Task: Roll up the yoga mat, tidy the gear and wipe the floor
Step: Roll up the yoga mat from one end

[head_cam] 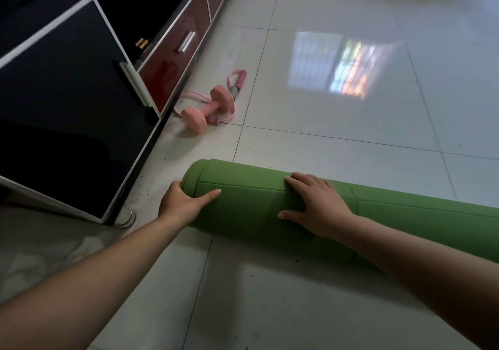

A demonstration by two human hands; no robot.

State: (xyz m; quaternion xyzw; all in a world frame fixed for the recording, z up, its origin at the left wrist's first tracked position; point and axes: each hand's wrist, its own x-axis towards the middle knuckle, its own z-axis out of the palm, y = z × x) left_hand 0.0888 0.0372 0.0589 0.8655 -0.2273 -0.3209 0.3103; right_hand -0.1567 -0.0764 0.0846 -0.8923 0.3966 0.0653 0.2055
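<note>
A green yoga mat (251,203) lies rolled into a thick tube on the white tiled floor, running from the centre out past the right edge. My left hand (183,203) cups its left end, thumb lying along the roll. My right hand (316,206) presses flat on top of the roll, fingers spread. Beyond the mat, a pink dumbbell (206,109) rests on the floor beside a pink skipping rope (235,85) with pink and grey handles.
A low black and dark red TV cabinet (172,60) with drawer handles runs along the left wall. A black panel with a white frame (70,112) juts out at the left on a metal foot (127,218). Dark specks dot the glossy tiles (351,101) near the mat.
</note>
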